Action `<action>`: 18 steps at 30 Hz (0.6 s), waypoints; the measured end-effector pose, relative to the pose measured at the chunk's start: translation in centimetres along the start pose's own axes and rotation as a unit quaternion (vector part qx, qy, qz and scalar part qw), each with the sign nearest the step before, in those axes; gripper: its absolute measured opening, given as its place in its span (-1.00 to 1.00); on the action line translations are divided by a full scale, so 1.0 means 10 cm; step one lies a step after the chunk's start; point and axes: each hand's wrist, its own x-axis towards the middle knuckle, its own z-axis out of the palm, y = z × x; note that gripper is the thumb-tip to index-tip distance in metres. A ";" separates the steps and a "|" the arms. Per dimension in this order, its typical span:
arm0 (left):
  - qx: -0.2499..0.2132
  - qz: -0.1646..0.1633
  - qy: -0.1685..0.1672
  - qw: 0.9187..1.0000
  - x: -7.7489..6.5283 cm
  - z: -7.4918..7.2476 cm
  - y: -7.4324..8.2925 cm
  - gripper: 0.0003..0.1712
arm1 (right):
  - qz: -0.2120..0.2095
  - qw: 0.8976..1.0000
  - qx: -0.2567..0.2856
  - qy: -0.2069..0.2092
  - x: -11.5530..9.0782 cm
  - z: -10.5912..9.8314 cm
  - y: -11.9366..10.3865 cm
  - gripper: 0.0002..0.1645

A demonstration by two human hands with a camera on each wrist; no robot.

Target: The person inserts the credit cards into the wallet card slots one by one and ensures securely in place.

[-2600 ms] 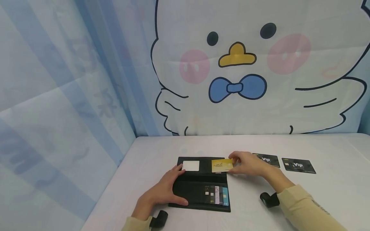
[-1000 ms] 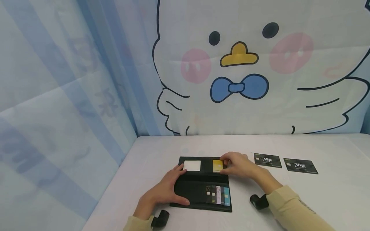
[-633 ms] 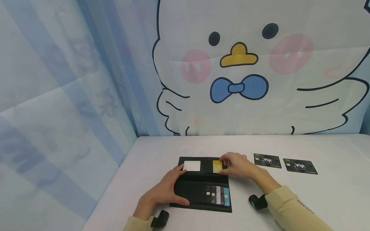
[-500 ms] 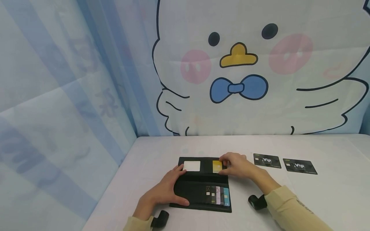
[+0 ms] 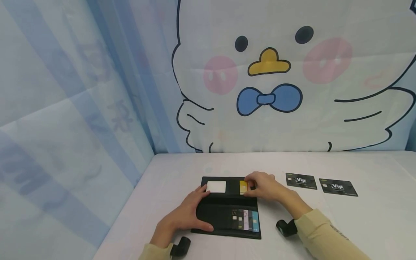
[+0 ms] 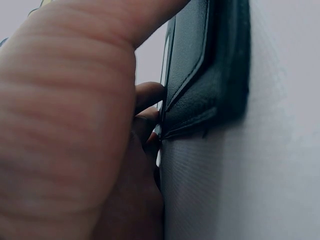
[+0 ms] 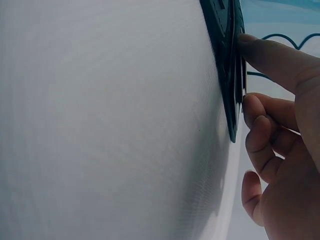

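Observation:
A black wallet (image 5: 214, 215) lies unfolded on the table. My left hand (image 5: 185, 212) rests on its left side, fingers stretched by the upper panel and thumb on the lower panel. At the upper panel's right edge, my right hand (image 5: 264, 186) pinches a yellow bank card (image 5: 243, 187); only a strip of the card shows left of the fingers. The right wrist view has the thumb and fingertips (image 7: 252, 106) at the edge of the wallet (image 7: 227, 60). A white card (image 5: 216, 186) sits at the upper left, and several overlapping cards (image 5: 246, 219) fill the lower right.
Two black "Vip" cards, one nearer (image 5: 300, 180) and one farther right (image 5: 338, 187), lie flat beyond my right hand. The white table (image 5: 364, 224) reaches back to a printed curtain (image 5: 318, 126). Another curtain (image 5: 71, 126) hangs along the left.
My right hand has shifted left with the yellow card, whose visible part has shrunk from nearly the whole card to a strip. My left hand stays in place on the wallet.

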 end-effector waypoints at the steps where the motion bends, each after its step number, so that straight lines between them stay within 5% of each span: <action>1: 0.000 0.000 0.000 1.000 0.00 0.00 0.00 0.27 | 0.000 1.000 0.000 0.000 0.00 0.00 0.00 -0.43; 18: -0.002 -0.001 0.000 1.000 -0.01 -0.01 0.01 0.27 | 0.000 1.000 -0.004 -0.014 0.00 0.00 0.01 -0.40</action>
